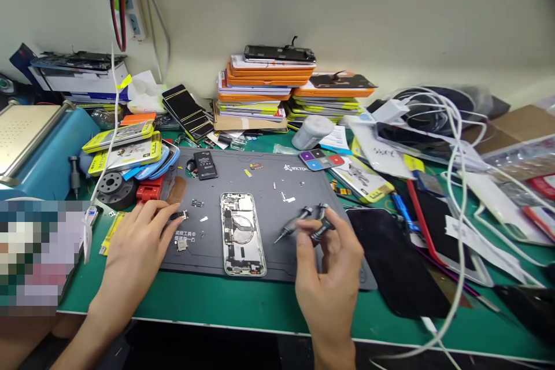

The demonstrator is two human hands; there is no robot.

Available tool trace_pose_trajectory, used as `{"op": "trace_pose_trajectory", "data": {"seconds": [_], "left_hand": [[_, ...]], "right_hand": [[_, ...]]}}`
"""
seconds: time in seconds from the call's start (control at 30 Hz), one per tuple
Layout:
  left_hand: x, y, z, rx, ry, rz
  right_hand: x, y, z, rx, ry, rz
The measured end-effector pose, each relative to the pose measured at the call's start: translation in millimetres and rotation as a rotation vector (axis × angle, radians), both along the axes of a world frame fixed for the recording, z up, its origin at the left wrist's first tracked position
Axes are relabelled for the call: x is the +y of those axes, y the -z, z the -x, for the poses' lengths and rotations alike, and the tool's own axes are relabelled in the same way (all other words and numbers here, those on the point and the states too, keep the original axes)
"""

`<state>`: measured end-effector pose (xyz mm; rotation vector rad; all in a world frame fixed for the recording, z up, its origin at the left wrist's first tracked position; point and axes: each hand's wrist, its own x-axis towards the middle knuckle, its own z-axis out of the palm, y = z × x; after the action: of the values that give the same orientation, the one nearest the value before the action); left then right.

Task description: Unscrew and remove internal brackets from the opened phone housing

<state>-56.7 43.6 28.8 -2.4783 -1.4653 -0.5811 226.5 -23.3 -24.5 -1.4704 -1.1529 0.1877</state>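
**Fingers (161, 218) rest at the mat's left rim, opened phone between both hands**

Fingertips of the left hand (134, 243) lie stretched out and close together, gripping nothing, on the left edge of the grey mat (260, 185). They touch a small dark part (177, 215). A blue machine (47, 150) stands well to the left of them. Printed characters on the mat just beside those fingertips are too small to read.

The opened phone (241, 234) lies flat and lengthwise on the mat, right of the left fingertips and apart from them. A loose battery (205, 165) sits farther back. The mat's white logo near its far edge begins "WK"; the rest is unclear.

Right of the phone, the right hand (332, 283) hovers with thumb and fingers pinched on a dark screwdriver (318, 230). A second screwdriver (289, 227) slants beside it, tip towards the phone; whether it is gripped too I cannot tell.

Bare green table (225, 300) runs along the near edge in front of the mat. A black panel (392, 260) crowds the mat's right side, and white cables (455, 144) loop beyond it.
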Motion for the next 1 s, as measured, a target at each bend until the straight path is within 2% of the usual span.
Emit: {"op": "trace_pose_trajectory", "data": {"seconds": [0.17, 0.33, 0.87, 1.0], "left_hand": [[23.3, -11.0, -9.3, 0.087, 0.042, 0.046], [44.2, -8.2, -20.9, 0.122, 0.099, 0.132], [64.9, -2.6, -19.3, 0.002, 0.224, 0.336], [67.8, -6.7, -24.1, 0.026, 0.244, 0.339]], "right_hand": [[-3.4, -2.5, 1.7, -0.151, 0.03, 0.007], [-6.2, -3.8, 0.5, -0.121, 0.012, 0.031], [-9.6, -8.3, -1.9, -0.107, -0.097, -0.014], [-9.7, -7.5, -2.5, -0.101, -0.114, -0.027]]}}
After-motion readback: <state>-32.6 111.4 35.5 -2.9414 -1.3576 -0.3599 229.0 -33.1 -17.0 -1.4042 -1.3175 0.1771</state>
